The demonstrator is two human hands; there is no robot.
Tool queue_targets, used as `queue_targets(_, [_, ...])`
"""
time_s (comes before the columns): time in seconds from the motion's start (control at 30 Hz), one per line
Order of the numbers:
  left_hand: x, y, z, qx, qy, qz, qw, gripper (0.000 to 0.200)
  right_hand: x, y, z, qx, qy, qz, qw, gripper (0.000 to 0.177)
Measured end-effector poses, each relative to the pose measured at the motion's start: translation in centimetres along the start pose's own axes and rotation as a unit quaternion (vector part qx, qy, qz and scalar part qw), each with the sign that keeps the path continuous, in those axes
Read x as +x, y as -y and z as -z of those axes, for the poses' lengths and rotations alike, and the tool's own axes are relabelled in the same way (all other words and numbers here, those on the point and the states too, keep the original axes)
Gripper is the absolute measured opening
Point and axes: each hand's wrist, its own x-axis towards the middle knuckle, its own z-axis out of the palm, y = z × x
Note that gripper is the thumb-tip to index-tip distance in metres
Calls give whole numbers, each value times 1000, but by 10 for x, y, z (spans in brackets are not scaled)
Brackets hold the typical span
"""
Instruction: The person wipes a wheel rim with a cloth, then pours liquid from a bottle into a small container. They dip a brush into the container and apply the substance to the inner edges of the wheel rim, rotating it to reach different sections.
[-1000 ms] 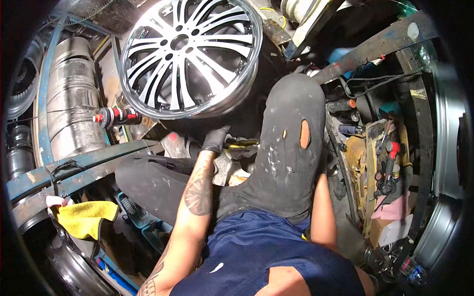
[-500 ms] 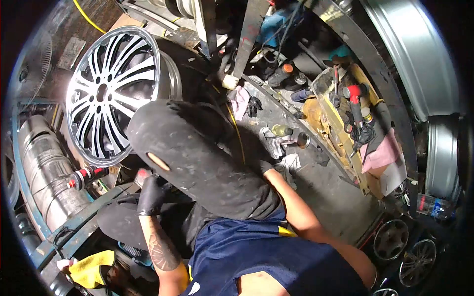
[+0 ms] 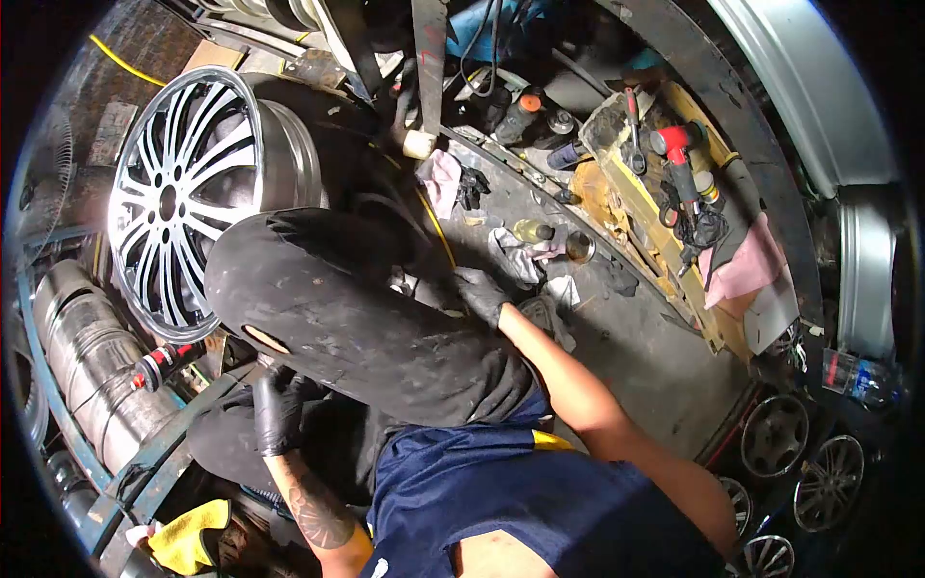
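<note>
My left hand (image 3: 277,414), in a black glove, lies low against my black-trousered left leg, below my raised right knee (image 3: 328,308). Its fingers are curled, and I cannot tell whether anything is in them. My right hand (image 3: 479,293), also gloved in black, reaches past the knee to the floor and touches crumpled white rags (image 3: 520,258). Whether it grips one is unclear. A polished black-and-silver alloy wheel rim (image 3: 178,217) leans upright just beyond the knee, at the left.
A red-capped spray can (image 3: 159,364) lies by a steel drum (image 3: 82,371); a yellow cloth (image 3: 188,544) hangs below. On the floor stand a small bottle (image 3: 533,229) and a tin (image 3: 580,246). A red power tool (image 3: 677,159) lies in a cluttered tray; small wheels (image 3: 771,433) stand at the right.
My view has swung right, so the rim now sits at the left. My left hand pulled back from near the rim to my leg. My right hand came forward to the rags.
</note>
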Motion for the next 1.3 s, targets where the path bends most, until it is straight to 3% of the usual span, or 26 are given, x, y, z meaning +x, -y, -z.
queue_targets(0.07, [10,23,7,-30,-14,-21,999,20,20,-32,-11,-93,-19,48,994,31])
queue_targets(0.1, [11,19,7,-64,-57,-32,996,18,32,-51,-11,-214,-67,47,973,32])
queue_targets(0.17, [30,68,10,-106,-174,-80,976,9,56,-90,-10,-443,-157,42,882,33])
queue_targets(0.23, [30,71,11,-271,-193,-57,941,12,54,-116,6,-576,-208,40,789,49])
queue_targets(0.3, [31,73,10,-290,-206,-83,931,8,37,-125,26,-515,-299,23,803,40])
queue_targets(0.4, [30,95,12,-264,-180,-110,941,13,6,-138,57,-448,-100,-165,873,41])
queue_targets(0.43, [33,104,10,-271,-191,-107,937,17,-14,-148,65,-439,-82,-103,889,35])
queue_targets(0.47, [36,113,5,-279,-203,-103,933,21,-8,-225,69,-472,-41,-157,866,28])
queue_targets(0.53, [34,107,1,-240,-213,-72,944,30,-46,-181,88,-503,-16,-179,846,24])
queue_targets(0.57, [32,100,-1,-204,-203,-70,955,30,-61,-206,93,-491,-57,-139,858,24])
queue_targets(0.63, [30,90,-5,-131,-181,-67,972,32,-76,-205,98,-452,-59,-210,865,26])
queue_targets(0.67, [35,92,-14,-131,-218,-114,960,21,-79,-193,99,-440,-39,-224,868,26])
queue_targets(0.73, [34,77,-12,-231,-228,-72,943,13,-77,-169,94,-417,0,-252,873,27])
queue_targets(0.77, [32,65,-8,-279,-233,-51,930,12,-71,-164,89,-352,-44,-210,911,27])
queue_targets(0.83, [23,34,-1,-268,-271,-112,918,15,-55,-162,73,-212,-123,-118,962,26])
queue_targets(0.9, [7,14,-9,-243,-323,-177,898,10,-47,-73,50,18,-224,-13,974,26])
queue_targets(0.93, [-4,15,-17,-176,-318,-234,902,9,-43,-27,47,92,-224,25,970,26])
queue_targets(0.97, [-24,-10,-34,-163,-295,-236,911,9,-38,24,43,168,-218,63,959,27])
queue_targets(1.0, [-42,-18,-37,-79,-192,-265,942,11,-42,87,42,173,-239,99,950,27])
queue_targets(1.07, [-49,-69,-44,-12,-73,-495,866,16,-63,192,33,189,-277,178,925,31])
queue_targets(1.1, [-52,-82,-57,-4,-18,-510,860,29,-73,228,25,199,-298,219,908,35])
queue_targets(1.13, [-49,-99,-75,-89,2,-556,826,37,-81,254,18,267,-274,297,875,38])
queue_targets(1.17, [-51,-107,-85,-112,5,-566,817,36,-88,281,11,330,-237,372,835,41])
queue_targets(1.2, [-50,-107,-94,-155,-52,-579,798,38,-93,298,5,377,-200,421,800,41])
queue_targets(1.3, [-47,-114,-73,-110,-139,-621,764,41,-99,310,-12,451,-128,360,807,41])
